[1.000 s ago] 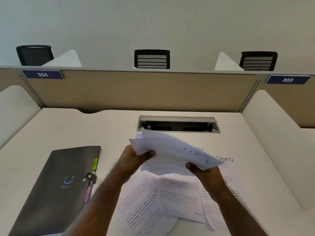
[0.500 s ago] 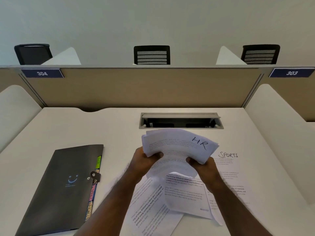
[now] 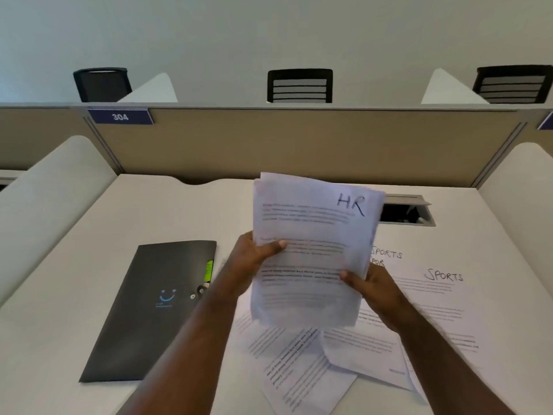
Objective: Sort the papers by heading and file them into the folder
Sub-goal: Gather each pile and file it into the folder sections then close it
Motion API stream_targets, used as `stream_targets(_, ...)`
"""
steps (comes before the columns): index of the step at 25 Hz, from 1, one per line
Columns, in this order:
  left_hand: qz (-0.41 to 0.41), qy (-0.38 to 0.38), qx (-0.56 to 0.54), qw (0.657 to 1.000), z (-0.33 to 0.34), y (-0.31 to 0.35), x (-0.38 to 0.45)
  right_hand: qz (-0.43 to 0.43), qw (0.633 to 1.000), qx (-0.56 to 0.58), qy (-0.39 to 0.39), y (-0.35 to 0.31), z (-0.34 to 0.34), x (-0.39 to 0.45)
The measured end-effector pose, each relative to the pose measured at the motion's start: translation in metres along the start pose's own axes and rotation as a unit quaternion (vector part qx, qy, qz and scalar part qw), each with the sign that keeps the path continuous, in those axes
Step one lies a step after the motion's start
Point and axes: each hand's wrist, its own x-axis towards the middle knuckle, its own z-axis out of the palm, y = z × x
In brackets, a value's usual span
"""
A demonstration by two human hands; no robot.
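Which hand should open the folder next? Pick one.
Left hand, probably: the closed folder lies on that side, beside that forearm. The right hand could keep holding the HR stack.

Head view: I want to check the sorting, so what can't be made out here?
- HR stack: sheets behind the top one hidden, headings unseen.
- Loose papers below: headings covered by the stack and forearms.
- Folder: closed, contents hidden; tab labels too small.
- Body text: blurred.
- Right nameplate: cut off by the edge.
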Motion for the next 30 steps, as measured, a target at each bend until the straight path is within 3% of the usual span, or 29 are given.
stream_targets(3,-0.076,-0.012,-0.025,0.997,-0.044,-0.007,-0.005,0.050,0.997,-0.008,-0.063,0.017,0.030,0.003)
stream_targets(5,-0.076,0.078,0.027,0.994,-0.075,-0.021,-0.011,0.064,0.996,0.002,-0.056,0.032,0.049,0.006)
stream_targets(6,-0.064,0.177,0.124,0.974,-0.095,-0.032,-0.014,0.067,0.997,0.002,-0.047,0.039,0.057,0.006)
stream_targets(8,-0.073,0.336,0.346,0.873,-0.141,-0.064,-0.025,0.084,0.996,-0.029,-0.016,0.050,0.068,0.006)
stream_targets(10,-0.131,0.308,0.468,0.818,-0.168,-0.096,-0.042,0.109,0.993,-0.049,0.000,0.060,0.073,0.004)
stream_targets(12,-0.187,0.227,0.551,0.781,-0.176,-0.118,-0.055,0.131,0.989,-0.062,0.009,0.064,0.076,0.000)
stream_targets(14,-0.195,0.199,0.590,0.758,-0.175,-0.127,-0.058,0.147,0.987,-0.067,0.013,0.066,0.080,-0.003)
stream_targets(21,-0.168,0.196,0.590,0.765,-0.162,-0.110,-0.051,0.165,0.983,-0.080,-0.018,0.070,0.093,-0.005)
stream_targets(30,-0.039,0.229,0.551,0.801,-0.202,-0.069,-0.073,0.173,0.979,-0.094,-0.053,0.070,0.159,0.043)
